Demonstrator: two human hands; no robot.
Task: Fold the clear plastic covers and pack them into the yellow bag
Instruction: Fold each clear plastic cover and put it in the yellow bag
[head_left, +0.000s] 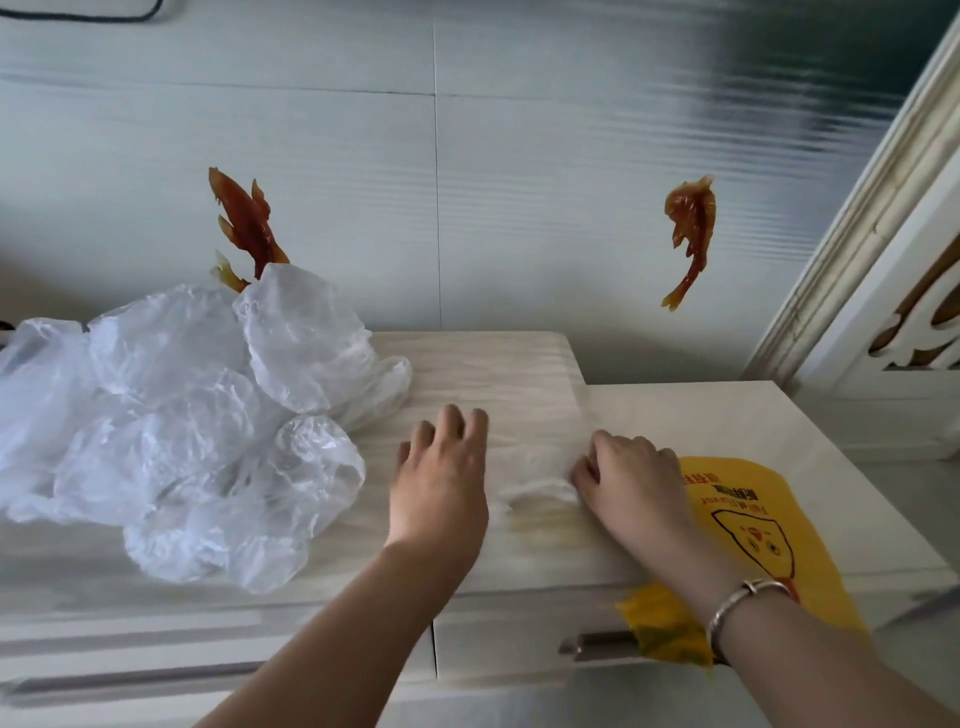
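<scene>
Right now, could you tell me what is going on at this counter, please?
A person is flattening a clear plastic cover on the counter. The left hand lies flat on it, and the right hand grips its edge. A heap of covers waits on the left; the yellow bag lies under the right wrist.

We record a pale wood-grain cabinet top (493, 364) with a lower glossy white cabinet top (727, 415) adjoining it on the right. Below the front edge we note a white drawer front (493, 639) with a brushed metal bar handle (597, 644). Behind stands a pale grey ribbed wall panel (519, 182), glossy under light, bearing two translucent amber fish-shaped decorations (247, 223) (691, 228). At far right we list a cream moulded frame (857, 234).
</scene>
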